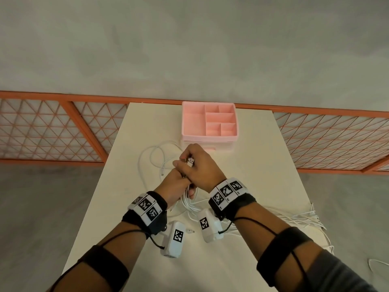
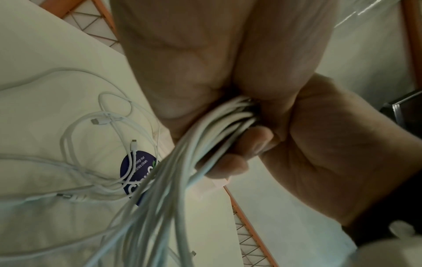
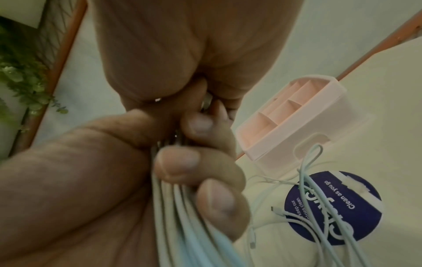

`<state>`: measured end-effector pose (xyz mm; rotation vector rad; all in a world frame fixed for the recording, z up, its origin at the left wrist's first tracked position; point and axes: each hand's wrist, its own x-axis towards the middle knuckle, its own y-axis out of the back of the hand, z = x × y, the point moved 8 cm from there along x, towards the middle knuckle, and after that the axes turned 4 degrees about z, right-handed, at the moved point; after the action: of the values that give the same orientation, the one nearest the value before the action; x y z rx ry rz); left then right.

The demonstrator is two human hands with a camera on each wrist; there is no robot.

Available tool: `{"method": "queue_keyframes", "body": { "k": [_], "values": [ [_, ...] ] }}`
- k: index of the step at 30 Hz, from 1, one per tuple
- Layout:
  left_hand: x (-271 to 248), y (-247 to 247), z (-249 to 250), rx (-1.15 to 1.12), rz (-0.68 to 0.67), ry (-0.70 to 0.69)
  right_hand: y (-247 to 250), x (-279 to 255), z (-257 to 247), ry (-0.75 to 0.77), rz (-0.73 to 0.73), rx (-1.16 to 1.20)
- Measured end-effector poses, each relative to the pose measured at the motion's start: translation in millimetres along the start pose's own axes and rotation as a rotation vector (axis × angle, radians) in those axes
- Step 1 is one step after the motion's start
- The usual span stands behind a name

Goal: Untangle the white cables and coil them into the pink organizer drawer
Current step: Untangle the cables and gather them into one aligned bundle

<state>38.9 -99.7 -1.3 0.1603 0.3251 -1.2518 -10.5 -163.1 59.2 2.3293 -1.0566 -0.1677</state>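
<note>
Together, a bundle of white cables (image 1: 190, 202) is being gripped by the left hand (image 1: 174, 186) and the right hand (image 1: 200, 165), fingers curled around it above the surface (image 1: 252, 165). More loops are lying just beside the pink organizer drawer (image 1: 209, 123), near the far edge.

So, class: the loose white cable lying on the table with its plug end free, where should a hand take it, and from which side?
Judging by its pose, pinch the loose cable just behind its free plug, coming from above: it lies flat on the table, and the rigid plug marks an end to trace, away from the bundle both hands hold.
</note>
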Motion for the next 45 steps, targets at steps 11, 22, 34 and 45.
{"method": "queue_keyframes", "body": {
  "k": [11, 22, 34, 45],
  "values": [
    [9, 8, 1, 0.165, 0.109, -0.015, -14, 2, -23, 0.158, -0.181, -0.152],
    [5, 22, -6, -0.449, 0.247, 0.107, -39, -30, 39, -0.276, -0.229, 0.371],
    [8, 50, -54, -0.722, 0.405, 0.230, -29, -78, 133, -0.188, -0.346, -0.617],
    [8, 42, -83, -0.594, 0.437, 0.331, -9, -113, 198, -0.514, -0.566, -0.522]
  ]
}}
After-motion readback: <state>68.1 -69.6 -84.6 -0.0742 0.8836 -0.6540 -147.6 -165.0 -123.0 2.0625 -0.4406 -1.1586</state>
